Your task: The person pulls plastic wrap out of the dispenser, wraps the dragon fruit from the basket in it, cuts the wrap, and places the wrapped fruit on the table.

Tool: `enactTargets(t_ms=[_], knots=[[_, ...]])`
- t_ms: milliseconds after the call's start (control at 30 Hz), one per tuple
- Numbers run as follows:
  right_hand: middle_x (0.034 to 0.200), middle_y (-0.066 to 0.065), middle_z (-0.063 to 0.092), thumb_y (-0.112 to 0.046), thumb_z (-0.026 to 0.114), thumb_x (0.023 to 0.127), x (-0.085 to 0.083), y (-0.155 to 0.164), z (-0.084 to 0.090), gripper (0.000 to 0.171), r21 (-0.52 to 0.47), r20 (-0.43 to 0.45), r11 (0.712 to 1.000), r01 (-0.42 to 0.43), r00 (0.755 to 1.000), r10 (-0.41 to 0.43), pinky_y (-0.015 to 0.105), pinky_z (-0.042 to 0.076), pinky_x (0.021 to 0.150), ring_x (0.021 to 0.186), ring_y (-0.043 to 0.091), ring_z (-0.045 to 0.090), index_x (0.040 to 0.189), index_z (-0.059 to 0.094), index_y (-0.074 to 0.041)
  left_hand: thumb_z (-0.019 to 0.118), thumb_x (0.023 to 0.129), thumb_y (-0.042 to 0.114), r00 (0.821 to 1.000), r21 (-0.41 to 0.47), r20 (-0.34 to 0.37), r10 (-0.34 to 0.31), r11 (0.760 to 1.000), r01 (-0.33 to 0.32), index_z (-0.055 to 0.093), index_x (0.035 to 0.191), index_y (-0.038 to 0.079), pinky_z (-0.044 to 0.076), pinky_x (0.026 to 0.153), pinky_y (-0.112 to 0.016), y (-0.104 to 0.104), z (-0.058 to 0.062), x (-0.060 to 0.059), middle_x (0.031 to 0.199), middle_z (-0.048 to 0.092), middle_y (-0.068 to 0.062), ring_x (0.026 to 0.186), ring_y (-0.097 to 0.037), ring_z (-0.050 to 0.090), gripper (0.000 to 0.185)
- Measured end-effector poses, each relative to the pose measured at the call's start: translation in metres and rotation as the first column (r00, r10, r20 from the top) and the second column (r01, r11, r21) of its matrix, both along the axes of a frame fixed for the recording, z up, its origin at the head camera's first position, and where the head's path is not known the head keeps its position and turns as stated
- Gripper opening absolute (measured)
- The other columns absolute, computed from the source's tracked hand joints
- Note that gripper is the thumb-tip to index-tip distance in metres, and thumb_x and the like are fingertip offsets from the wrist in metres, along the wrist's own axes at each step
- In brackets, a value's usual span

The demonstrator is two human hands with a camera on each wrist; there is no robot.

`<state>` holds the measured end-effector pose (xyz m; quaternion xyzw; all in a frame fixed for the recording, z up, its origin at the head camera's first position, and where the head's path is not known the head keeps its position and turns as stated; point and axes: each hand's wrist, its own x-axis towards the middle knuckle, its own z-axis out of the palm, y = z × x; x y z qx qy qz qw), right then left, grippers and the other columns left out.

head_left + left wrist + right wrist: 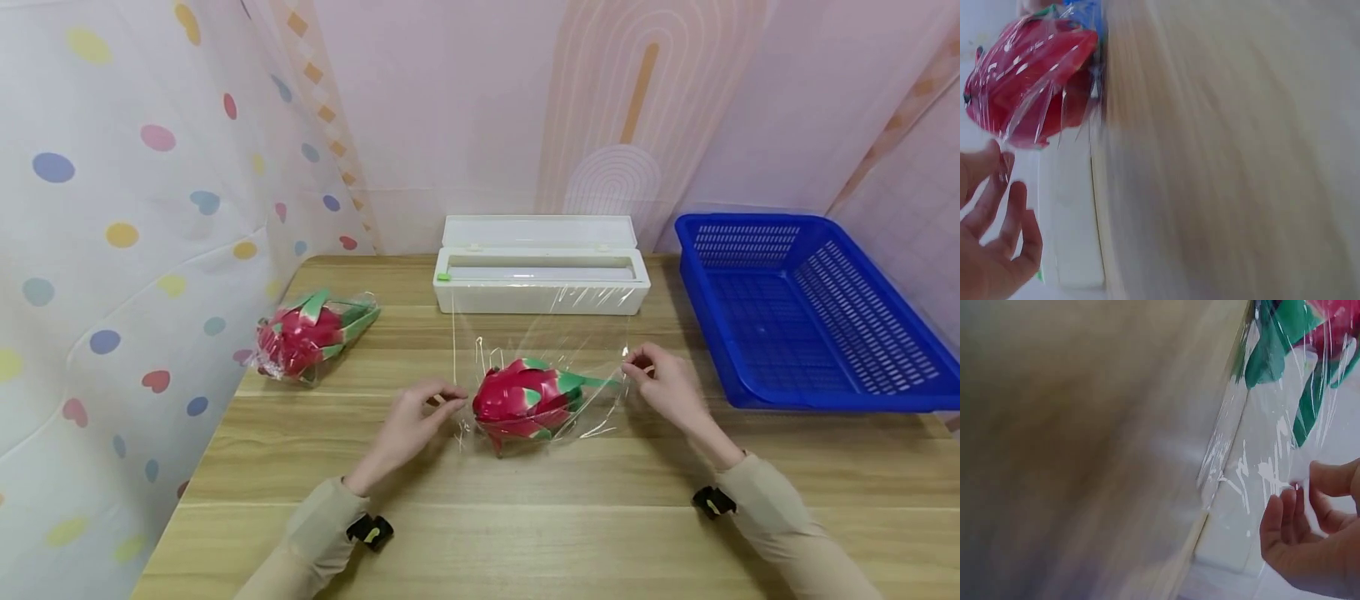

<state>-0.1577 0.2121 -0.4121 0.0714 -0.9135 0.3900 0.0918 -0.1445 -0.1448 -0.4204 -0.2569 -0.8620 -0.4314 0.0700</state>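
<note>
A red dragon fruit [525, 402] with green scales lies mid-table under a sheet of clear plastic wrap [542, 333] that runs back to the white dispenser box [540, 271]. My left hand [420, 417] pinches the wrap's left edge beside the fruit. On the other side, my right hand [660, 379] pinches the right edge near the green tip. The left wrist view shows the wrapped fruit [1029, 81] above my left hand's fingers [997, 187]. In the right wrist view, creased film [1254, 456] stretches toward my right hand's fingertips [1297, 494].
A second dragon fruit [311, 333], wrapped in film, lies at the table's left near the dotted curtain. A blue slotted basket [817, 308] stands at the right. The wooden table [525, 525] extends bare toward me.
</note>
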Motion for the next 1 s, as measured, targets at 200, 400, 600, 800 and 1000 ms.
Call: enactTargets(t_ms=[200, 400, 600, 800, 1000], knots=[[0.081, 0.015, 0.062, 0.0, 0.065, 0.085, -0.005, -0.015, 0.0, 0.006, 0.053, -0.041, 0.998, 0.017, 0.999, -0.014, 0.017, 0.044, 0.058, 0.068, 0.018, 0.056, 0.085, 0.063, 0.005, 0.076, 0.078, 0.005, 0.987, 0.03, -0.116, 0.113, 0.993, -0.11, 0.072, 0.085, 0.005, 0.058, 0.07, -0.028, 0.011, 0.0, -0.001, 0.084, 0.073, -0.007, 0.078, -0.017, 0.068, 0.008], [0.076, 0.013, 0.068, -0.002, 0.068, 0.083, -0.008, -0.021, 0.0, 0.005, 0.071, -0.008, 0.997, -0.039, 0.999, 0.04, 0.017, 0.045, 0.055, 0.064, 0.013, 0.056, 0.086, 0.068, 0.003, 0.076, 0.077, 0.002, 0.982, 0.054, -0.139, 0.125, 0.991, -0.119, 0.076, 0.083, 0.004, 0.058, 0.066, -0.022, 0.014, 0.001, 0.0, 0.082, 0.075, -0.01, 0.072, -0.017, 0.071, 0.007], [0.089, 0.016, 0.073, 0.002, 0.066, 0.084, -0.006, -0.021, 0.0, 0.011, 0.039, 0.016, 0.982, -0.184, 0.983, 0.184, 0.017, 0.05, 0.061, 0.073, 0.014, 0.062, 0.093, 0.072, 0.002, 0.07, 0.08, -0.003, 0.994, 0.074, -0.061, 0.089, 0.994, -0.085, 0.073, 0.094, -0.002, 0.058, 0.072, -0.022, 0.017, 0.002, 0.004, 0.092, 0.074, -0.017, 0.083, -0.025, 0.073, 0.014], [0.106, 0.013, 0.072, -0.01, 0.057, 0.094, 0.001, -0.014, 0.002, 0.028, 0.054, 0.042, 0.923, -0.381, 0.924, 0.38, 0.027, 0.057, 0.074, 0.089, 0.018, 0.066, 0.119, 0.064, 0.001, 0.065, 0.085, -0.003, 0.996, 0.041, -0.04, 0.075, 0.996, -0.073, 0.072, 0.098, -0.002, 0.059, 0.068, -0.021, 0.019, 0.002, 0.007, 0.096, 0.073, -0.018, 0.078, -0.022, 0.073, 0.015], [0.138, 0.013, 0.055, -0.018, 0.058, 0.095, 0.009, -0.011, 0.005, 0.05, 0.078, 0.071, 0.853, -0.516, 0.856, 0.512, 0.054, 0.046, 0.1, 0.123, 0.034, 0.055, 0.141, 0.043, -0.007, 0.054, 0.094, 0.004, 1.0, -0.05, 0.01, -0.02, 0.999, 0.021, 0.06, 0.122, -0.007, 0.047, 0.048, -0.014, 0.017, 0.002, 0.01, 0.096, 0.07, -0.026, 0.044, -0.008, 0.046, 0.03]])
